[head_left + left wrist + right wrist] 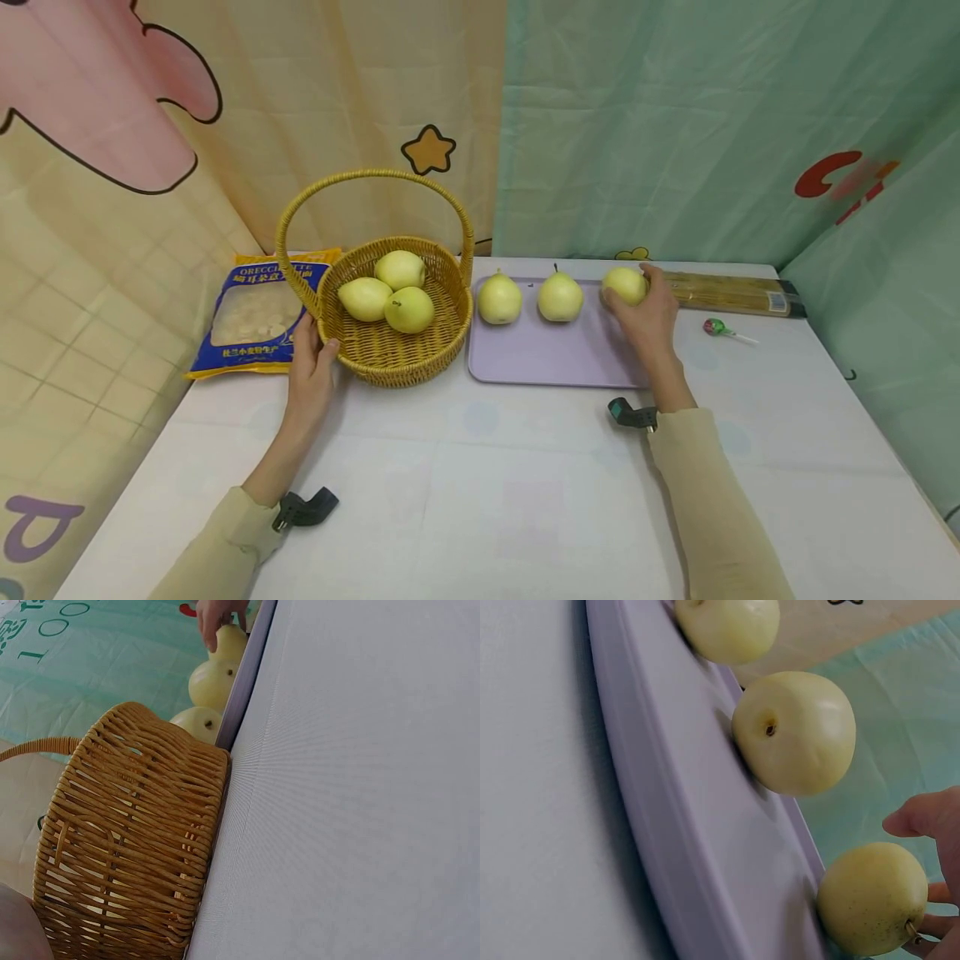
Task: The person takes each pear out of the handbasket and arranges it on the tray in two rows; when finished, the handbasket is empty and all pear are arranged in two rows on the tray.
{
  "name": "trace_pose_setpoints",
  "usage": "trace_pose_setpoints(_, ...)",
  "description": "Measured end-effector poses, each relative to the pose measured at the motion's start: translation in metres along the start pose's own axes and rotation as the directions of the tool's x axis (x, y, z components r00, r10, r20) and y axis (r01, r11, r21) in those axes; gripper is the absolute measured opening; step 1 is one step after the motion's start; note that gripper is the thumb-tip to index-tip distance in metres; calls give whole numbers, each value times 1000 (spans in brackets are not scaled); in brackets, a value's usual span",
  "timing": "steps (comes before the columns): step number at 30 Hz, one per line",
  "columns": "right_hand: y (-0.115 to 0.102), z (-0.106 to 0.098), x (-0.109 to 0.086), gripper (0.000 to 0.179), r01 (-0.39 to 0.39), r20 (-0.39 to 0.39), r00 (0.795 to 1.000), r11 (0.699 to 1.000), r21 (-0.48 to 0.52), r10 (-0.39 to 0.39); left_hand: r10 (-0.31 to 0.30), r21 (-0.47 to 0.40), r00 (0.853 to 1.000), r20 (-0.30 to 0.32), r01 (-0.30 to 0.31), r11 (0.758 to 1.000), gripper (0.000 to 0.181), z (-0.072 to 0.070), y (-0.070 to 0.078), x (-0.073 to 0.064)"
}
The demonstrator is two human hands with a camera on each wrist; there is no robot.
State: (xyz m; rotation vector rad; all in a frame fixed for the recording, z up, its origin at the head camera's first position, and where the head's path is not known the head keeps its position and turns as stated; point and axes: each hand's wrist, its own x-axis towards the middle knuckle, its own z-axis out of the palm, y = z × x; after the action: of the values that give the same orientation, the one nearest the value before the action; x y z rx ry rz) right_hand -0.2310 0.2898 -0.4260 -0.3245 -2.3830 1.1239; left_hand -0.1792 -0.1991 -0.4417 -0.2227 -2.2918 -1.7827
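Observation:
A round wicker basket [450, 350] with a tall hoop handle holds three yellow-green pears [408, 310]. My left hand [311, 362] grips its left side, thumb toward the front; only a bit of that hand shows in the left wrist view. Three more pears stand in a row on a lilac tray [555, 358]: one left [499, 298], one middle [560, 297] and one right [624, 286]. Around the right pear is my right hand [648, 312]. In the right wrist view its thumb [915, 816] stands apart from this pear [871, 900], while other fingers lie behind it, partly hidden.
A blue and yellow pasta bag [255, 312] lies left of the basket, partly behind it. A long pack of dry noodles [727, 293] lies behind the right hand. In front of that pack is a wrapped lollipop [716, 327]. Printed curtains [637, 125] hang along the table's back edge.

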Motion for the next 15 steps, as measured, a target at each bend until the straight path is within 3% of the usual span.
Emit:
trace_pose_setpoints(6,-12,-8,3,72,19,-47,999,1000,9,-18,-2,4,1000,1,2,1000,64,1,0,0)
trace_pose_setpoints(15,-48,-18,-4,77,87,-47,995,995,42,-85,-21,17,1000,5,21,1000,65,0,1,-1)
